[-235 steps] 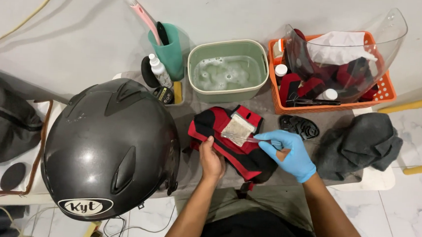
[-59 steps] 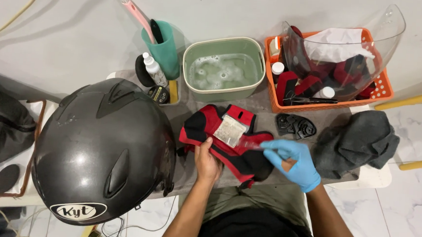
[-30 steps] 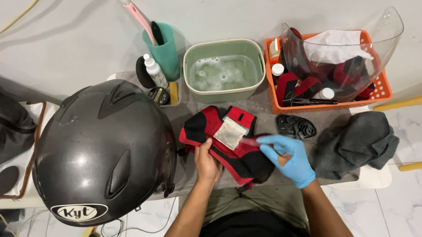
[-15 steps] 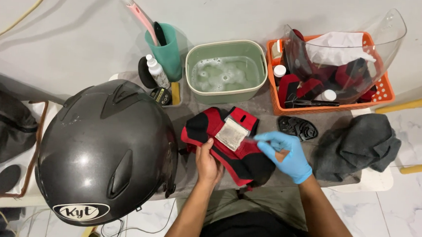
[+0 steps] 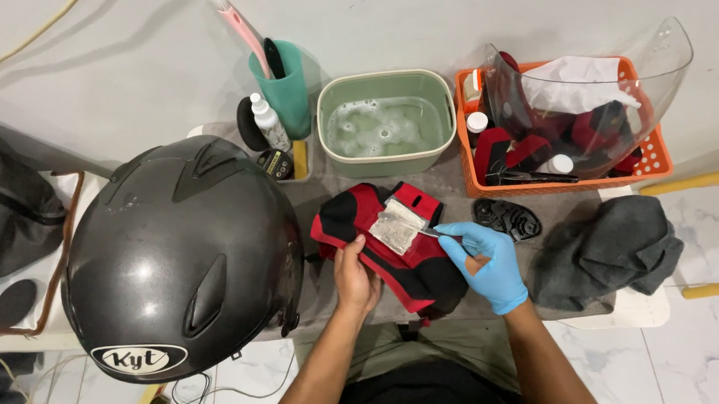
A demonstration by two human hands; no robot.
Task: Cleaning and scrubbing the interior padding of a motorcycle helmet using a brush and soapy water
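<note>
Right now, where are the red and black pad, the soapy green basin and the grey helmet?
Red and black pad [image 5: 354, 218], head view, on its red upper left part.
Green basin [image 5: 383, 160], head view, on its front wall.
Grey helmet [image 5: 174, 249], head view, on the shell's crown.

Landmark = helmet liner pad [image 5: 390, 245], middle of low table [image 5: 461, 179]. Left hand [image 5: 357, 275] on its near edge, right hand [image 5: 485, 264] on its right end, thin tool tip on patch atop pad. Helmet [image 5: 182, 253] left of pad. Basin [image 5: 385, 129] straight behind pad, cup with brushes [image 5: 281, 89] behind-left, spray bottle [image 5: 266, 123] beside cup. Basket [image 5: 563, 131] behind-right, visor [image 5: 583, 83] in it. Cloth [image 5: 606, 250] right of pad, small vent piece [image 5: 506, 219] between. Bag [image 5: 6, 205] far left, past helmet.
</note>
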